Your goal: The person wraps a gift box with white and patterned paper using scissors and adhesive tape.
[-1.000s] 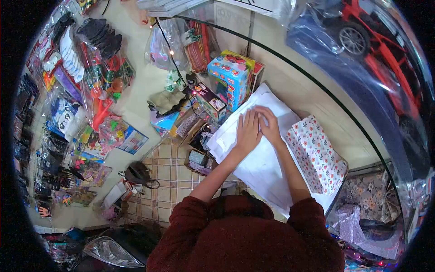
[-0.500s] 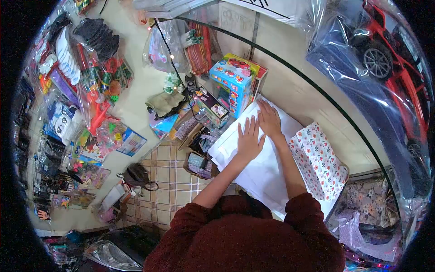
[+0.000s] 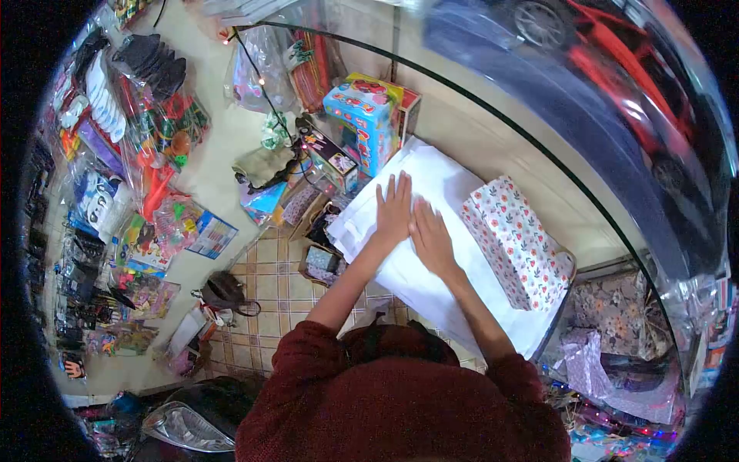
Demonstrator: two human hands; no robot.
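Note:
Large white paper sheets (image 3: 481, 266) lie spread in front of me, slightly creased. My left hand (image 3: 394, 208) rests flat on them, fingers stretched toward the far edge. Beside it, my right hand (image 3: 433, 237) also lies flat on the paper, its fingertips close to the left hand's edge. Neither hand grips anything. To the right of my right hand, a box-shaped item covered in white floral paper (image 3: 523, 246) sits on the sheets.
Beyond the paper stands a blue toy box (image 3: 366, 123). Small cartons (image 3: 323, 262) sit at its left edge. A curved dark-edged glass pane (image 3: 493, 112) arcs behind, with a wrapped red toy car (image 3: 631, 61) above. Bagged goods (image 3: 162, 146) hang at left.
My right hand has slid back over the paper toward my body, while my left hand stays about where it was. The whole view has shifted, so surroundings appear further left.

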